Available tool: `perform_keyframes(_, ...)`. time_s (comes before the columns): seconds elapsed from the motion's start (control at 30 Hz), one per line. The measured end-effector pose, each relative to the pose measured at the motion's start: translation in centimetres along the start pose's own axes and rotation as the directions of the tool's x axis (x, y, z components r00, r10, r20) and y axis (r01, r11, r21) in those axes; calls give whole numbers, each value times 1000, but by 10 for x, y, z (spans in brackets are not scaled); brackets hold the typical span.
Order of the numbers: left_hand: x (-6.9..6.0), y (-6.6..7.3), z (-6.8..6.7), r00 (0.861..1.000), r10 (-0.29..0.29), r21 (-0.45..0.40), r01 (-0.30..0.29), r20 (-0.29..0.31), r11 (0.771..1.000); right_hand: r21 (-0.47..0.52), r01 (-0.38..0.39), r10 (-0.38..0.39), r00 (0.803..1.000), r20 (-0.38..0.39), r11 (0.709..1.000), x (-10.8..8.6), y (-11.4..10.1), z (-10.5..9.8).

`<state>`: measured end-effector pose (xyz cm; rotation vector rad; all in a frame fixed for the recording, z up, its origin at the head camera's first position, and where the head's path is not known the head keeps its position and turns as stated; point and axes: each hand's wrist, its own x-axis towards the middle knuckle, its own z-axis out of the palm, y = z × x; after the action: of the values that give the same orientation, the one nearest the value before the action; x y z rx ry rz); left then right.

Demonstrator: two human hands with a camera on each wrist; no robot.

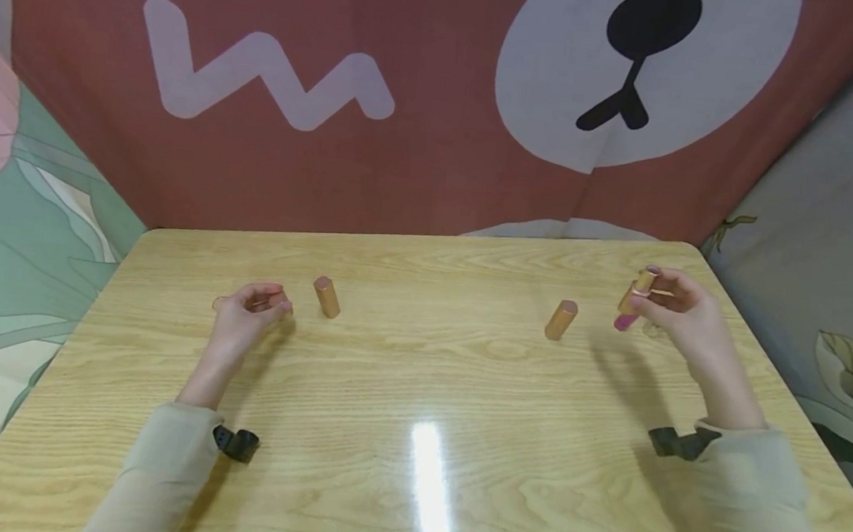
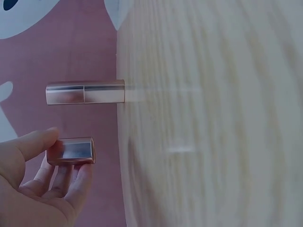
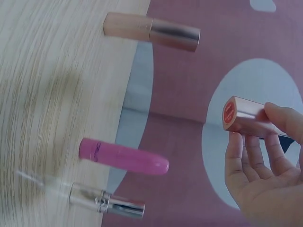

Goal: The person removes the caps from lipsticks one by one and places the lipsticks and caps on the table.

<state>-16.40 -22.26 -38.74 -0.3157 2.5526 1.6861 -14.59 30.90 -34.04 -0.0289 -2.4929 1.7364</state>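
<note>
The left hand pinches a copper tube, far left; the right hand pinches a lipstick, far right.

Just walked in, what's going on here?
A person is handling cosmetic tubes at a wooden table. The left hand grips a short rose-gold tube and the right hand a red-labelled tube, both off the table. Between the hands, two more rose-gold ones stand upright and apart: the left tube and the right tube. A pink tube and a clear tube with a silver top stand near the right hand.
</note>
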Motion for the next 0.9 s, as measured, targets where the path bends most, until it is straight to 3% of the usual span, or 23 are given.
perform_keyframes(0.27,2,-3,-1,999,-16,22,15,36,1000,59,-8,12,997,-78,998,2,3,-15)
perform_keyframes(0.4,3,-5,-1,999,-11,33,9,51,999,78,-48,56,993,-104,996,1,4,-26)
perform_keyframes(0.67,4,-9,-2,997,22,118,-30,69,993,-81,-210,192,963,-190,974,3,13,-45)
perform_keyframes(0.9,5,-11,-4,995,38,137,-50,87,989,-63,-203,184,956,-228,977,5,31,-60)
